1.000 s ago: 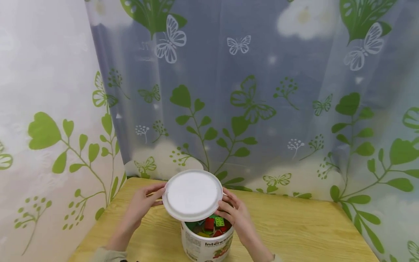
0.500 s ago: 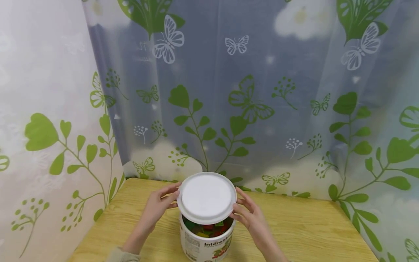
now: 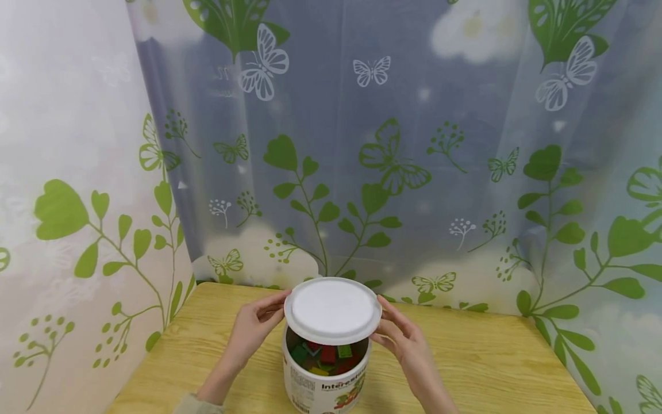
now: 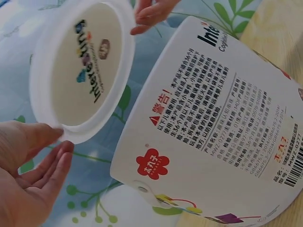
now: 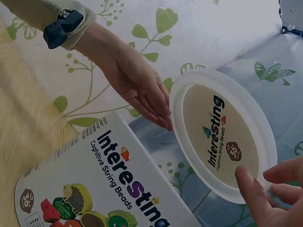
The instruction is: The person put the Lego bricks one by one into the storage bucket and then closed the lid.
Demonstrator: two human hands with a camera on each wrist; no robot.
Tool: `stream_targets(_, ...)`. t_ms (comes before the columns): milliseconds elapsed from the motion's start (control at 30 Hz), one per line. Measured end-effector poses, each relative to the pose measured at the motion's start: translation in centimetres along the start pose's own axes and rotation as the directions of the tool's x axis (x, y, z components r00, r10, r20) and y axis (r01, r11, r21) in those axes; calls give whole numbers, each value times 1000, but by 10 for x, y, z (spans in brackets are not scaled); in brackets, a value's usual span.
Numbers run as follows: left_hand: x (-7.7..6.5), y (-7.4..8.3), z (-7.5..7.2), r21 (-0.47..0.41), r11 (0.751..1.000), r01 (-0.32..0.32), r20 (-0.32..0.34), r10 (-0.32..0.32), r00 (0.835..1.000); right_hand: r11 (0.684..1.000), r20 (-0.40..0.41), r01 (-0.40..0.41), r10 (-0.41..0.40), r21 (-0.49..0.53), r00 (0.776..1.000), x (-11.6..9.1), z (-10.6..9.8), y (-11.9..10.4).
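A round white lid (image 3: 333, 310) is held above a white tub (image 3: 310, 386), tilted so that the tub's front opening shows. My left hand (image 3: 253, 329) pinches the lid's rim on the left, between thumb and fingers. At the opposite edge my right hand (image 3: 408, 342) grips the rim likewise. Red, green and yellow toy bricks (image 3: 328, 353) lie inside the tub. In the left wrist view, a gap separates the lid (image 4: 124, 101) from the tub (image 4: 156, 118). Printing reading "Interesting" marks the lid's underside (image 5: 201, 118) in the right wrist view.
The tub stands on a light wooden table (image 3: 465, 368). Behind the table hangs a blue-grey curtain (image 3: 320, 103) with butterflies and leaves, and a pale patterned sheet (image 3: 77, 144) covers the left side.
Both hands have carried the lid to the right, from the tub's back left to over the tub's back. More bricks show now than half a second ago. The tub stays in place.
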State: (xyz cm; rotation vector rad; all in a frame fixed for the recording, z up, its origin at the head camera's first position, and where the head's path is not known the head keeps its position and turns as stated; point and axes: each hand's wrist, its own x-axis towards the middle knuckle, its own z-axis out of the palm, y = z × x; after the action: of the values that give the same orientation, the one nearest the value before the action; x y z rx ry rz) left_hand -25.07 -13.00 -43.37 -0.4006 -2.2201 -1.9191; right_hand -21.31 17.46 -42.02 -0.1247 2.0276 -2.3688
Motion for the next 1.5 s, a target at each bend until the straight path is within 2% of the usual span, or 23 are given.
stream_targets(167, 1, -2, 2, 16, 997, -70, -77, 71, 994, 996, -34, 75, -77, -57, 996, 1, 1, -2)
stream_targets(267, 2, -2, 3, -4, 994, -106, -118, 105, 987, 985, -64, 133, -140, -114, 988, 3, 2, -4)
stream_targets(367, 2, 0, 2, -12, 994, -107, -161, 104, 982, 965, -103, 180, -203, -192, 974, 5, 2, -6)
stream_targets(500, 2, 2, 2, 26, 996, -80, -203, 84, 976, 918, -143, 237, -294, -318, 945, 8, 0, -8)
stream_targets(567, 2, 3, 2, 38, 996, -79, -199, 85, 976, 900, -140, 264, -328, -346, 934, 10, -2, -8)
stream_targets(633, 2, 3, 3, 29, 997, -73, -189, 77, 979, 899, -130, 273, -334, -342, 934, 11, -3, -9)
stream_targets(833, 3, 6, 6, -48, 999, -22, -153, 14, 988, 932, -91, 256, -287, -258, 954, 16, -4, -9)
stream_targets(1067, 3, 8, 5, -97, 990, 101, -96, -110, 989, 979, -44, 89, -98, -182, 994, 23, -10, -5)
stream_targets(1167, 3, 7, 5, -97, 986, 136, -85, -145, 986, 982, -18, 50, -54, -180, 998, 24, -11, -3)
stream_targets(1333, 3, 6, 5, -88, 980, 178, -82, -185, 979, 982, -2, 39, -40, -186, 999, 26, -12, -2)
stream_targets(1500, 2, 3, 4, -47, 977, 207, -84, -210, 974, 979, 52, 19, -9, -204, 999, 25, -13, 3)
